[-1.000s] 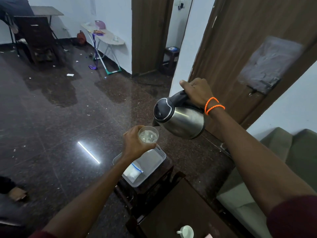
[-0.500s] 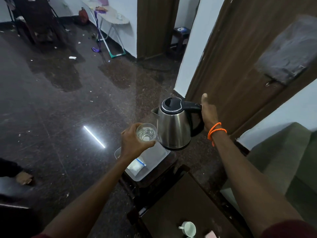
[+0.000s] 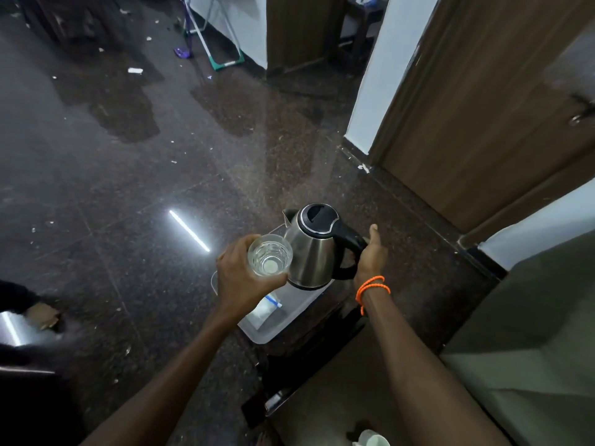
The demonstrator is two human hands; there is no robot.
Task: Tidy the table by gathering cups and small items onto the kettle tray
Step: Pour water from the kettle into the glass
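Since half a second ago the kettle (image 3: pixel 310 252) has come down from the air to sit upright on the far end of the tray (image 3: pixel 267 333), and the right hand (image 3: pixel 370 255) has loosened on it. That hand now lies against the outer side of the black handle with thumb straight up and fingers extended, not wrapped round it. The kettle's long axis is vertical; its spout points away from the person and slightly left, its handle toward the right hand. The left hand (image 3: pixel 240 278) grips a clear glass (image 3: pixel 269 259) upright, mouth up, with some water in it, just left of the kettle and above the tray. Below that hand a small plastic bag (image 3: pixel 265 309) lies flat in the tray. A white cup (image 3: pixel 373 439) stands near the right forearm at the bottom edge.
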